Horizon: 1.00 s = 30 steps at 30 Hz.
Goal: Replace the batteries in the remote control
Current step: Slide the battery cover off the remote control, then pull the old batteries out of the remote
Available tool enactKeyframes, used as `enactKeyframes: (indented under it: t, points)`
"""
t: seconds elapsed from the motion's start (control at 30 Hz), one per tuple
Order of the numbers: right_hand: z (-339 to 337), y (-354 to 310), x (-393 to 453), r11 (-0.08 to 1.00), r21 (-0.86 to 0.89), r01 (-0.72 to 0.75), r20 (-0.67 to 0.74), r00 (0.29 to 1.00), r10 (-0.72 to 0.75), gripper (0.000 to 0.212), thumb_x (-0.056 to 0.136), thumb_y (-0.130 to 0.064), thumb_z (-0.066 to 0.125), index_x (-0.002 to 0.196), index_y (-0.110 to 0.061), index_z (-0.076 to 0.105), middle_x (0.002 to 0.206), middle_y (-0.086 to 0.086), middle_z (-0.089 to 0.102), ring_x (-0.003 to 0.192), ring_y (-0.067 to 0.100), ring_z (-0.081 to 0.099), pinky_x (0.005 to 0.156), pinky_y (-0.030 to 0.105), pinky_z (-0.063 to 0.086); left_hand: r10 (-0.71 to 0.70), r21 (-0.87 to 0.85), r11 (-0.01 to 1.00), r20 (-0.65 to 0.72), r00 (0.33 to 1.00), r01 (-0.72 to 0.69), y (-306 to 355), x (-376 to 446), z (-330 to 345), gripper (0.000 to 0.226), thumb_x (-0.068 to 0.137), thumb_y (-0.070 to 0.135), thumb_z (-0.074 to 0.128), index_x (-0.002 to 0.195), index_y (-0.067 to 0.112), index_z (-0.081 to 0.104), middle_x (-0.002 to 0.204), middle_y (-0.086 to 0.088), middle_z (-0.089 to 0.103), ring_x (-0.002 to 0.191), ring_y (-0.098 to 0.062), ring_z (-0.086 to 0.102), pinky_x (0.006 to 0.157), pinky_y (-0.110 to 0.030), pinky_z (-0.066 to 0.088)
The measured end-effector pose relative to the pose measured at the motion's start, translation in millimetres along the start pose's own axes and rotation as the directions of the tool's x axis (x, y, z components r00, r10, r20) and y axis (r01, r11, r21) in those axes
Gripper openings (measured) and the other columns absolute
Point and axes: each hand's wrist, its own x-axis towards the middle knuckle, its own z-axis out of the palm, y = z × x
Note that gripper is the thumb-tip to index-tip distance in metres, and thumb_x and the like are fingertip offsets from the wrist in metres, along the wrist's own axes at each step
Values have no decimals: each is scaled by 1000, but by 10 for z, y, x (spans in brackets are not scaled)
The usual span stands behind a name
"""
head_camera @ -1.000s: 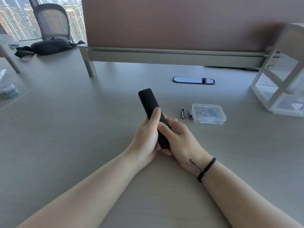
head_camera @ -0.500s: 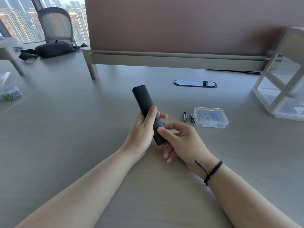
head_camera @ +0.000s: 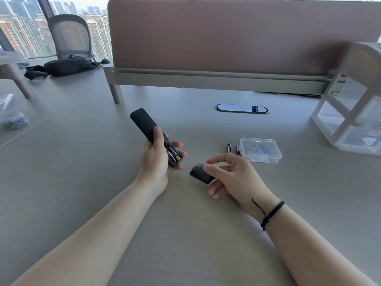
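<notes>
Left hand (head_camera: 153, 162) grips the slim black plastic remote (head_camera: 148, 131), open bay towards the right hand (head_camera: 233, 178) pinching its black cover (head_camera: 199, 174)

Bare worktop (head_camera: 86, 182) lay open left of and between both arms; two loose batteries (head_camera: 233, 149) just beside the clear box (head_camera: 260, 150) blocked the right, white rack (head_camera: 350, 112) beyond.

Bright window daylight, soft shadows, warped edges
</notes>
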Motion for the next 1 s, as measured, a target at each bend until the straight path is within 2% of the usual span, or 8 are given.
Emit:
enactKeyframes:
  t: [0.1,0.27,0.4,0.6,0.67,0.73,0.87,1.0]
  points:
    - [37,63,-18,959,-274,72,44,997,-62,16,87,-23,72,98,-18,63,70,9,75,50,31,67,50,37,56,-73,-69,994,112,991,81,11,-34,-35,45,99,55,40,107,12,51,75,-11,65,55,-23,60,37,-23,31]
    - [-42,108,-24,750,-630,202,33,972,-235,15,82,-37,74,92,-30,65,64,-4,65,49,3,51,54,20,44,-141,-163,962,387,911,218,50,-153,-51,63,92,71,34,102,12,50,68,-10,52,51,-22,48,38,-23,16]
    - [-56,98,-23,752,-604,263,11,947,-322,11,83,-35,73,91,-29,67,63,-7,61,51,3,49,54,20,41,-144,-118,965,512,847,235,33,-258,-6,71,90,74,27,106,10,52,67,-11,47,51,-23,46,42,-24,13]
    - [-15,15,-101,732,-533,425,-51,847,-529,15,82,-15,70,89,-28,66,65,-7,60,46,8,44,50,21,39,-256,82,963,573,779,257,-78,-306,31,70,92,72,28,107,12,61,71,-9,51,53,-23,49,43,-24,18]
    - [4,-20,-155,726,-498,474,-10,834,-552,13,81,-17,71,89,-25,66,65,-7,61,45,9,44,49,20,38,-287,133,957,578,764,258,-87,-320,39,64,93,70,26,96,16,60,71,-7,52,51,-21,48,43,-23,24]
    - [33,-22,-191,649,-560,515,63,807,-587,14,78,-23,72,90,-26,67,67,-12,58,49,11,47,52,22,40,-307,175,952,583,752,253,-87,-335,51,63,94,70,24,87,20,61,73,-3,51,54,-17,42,46,-23,23]
    - [53,23,-184,565,-643,517,112,793,-598,16,76,-27,73,90,-28,67,69,-15,51,57,4,48,57,30,47,-299,208,954,611,733,215,-111,-325,81,64,90,72,27,99,17,60,80,-6,51,66,-21,29,52,-30,14]
    - [60,46,-164,569,-639,518,86,783,-616,16,74,-27,73,90,-27,67,67,-16,50,55,3,46,69,39,55,-296,231,954,609,736,192,-132,-315,101,65,94,68,24,88,16,62,76,-5,52,56,-17,32,50,-29,13]
